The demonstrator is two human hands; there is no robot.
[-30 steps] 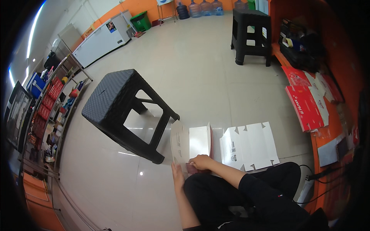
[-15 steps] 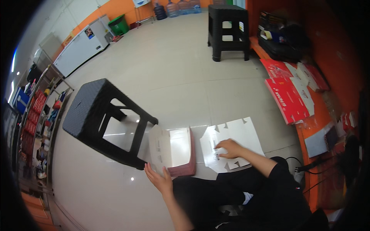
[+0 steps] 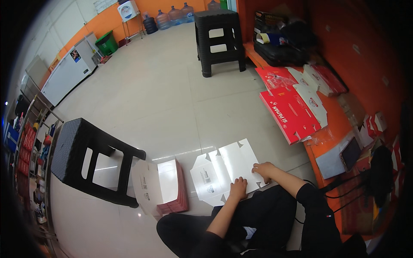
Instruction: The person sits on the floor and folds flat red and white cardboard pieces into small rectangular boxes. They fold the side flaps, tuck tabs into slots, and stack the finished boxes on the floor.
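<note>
A flat white cardboard box blank (image 3: 223,170) lies unfolded on the tiled floor in front of my knees. My left hand (image 3: 238,188) presses on its near edge. My right hand (image 3: 263,170) rests on its right side, fingers spread over the card. To the left sits a stack of flat box blanks (image 3: 165,191), red at the edges, with the top one white and partly lifted.
A black plastic stool (image 3: 88,161) stands at the left, a second black stool (image 3: 219,38) at the back. Red and white flat cartons (image 3: 294,109) lie on the orange ledge at right, with a phone (image 3: 350,154) and cables. A white chest freezer (image 3: 69,75) stands far left.
My left hand left the stack at the left and came onto the white blank beside my right hand. The view has swung left and closer to the floor.
</note>
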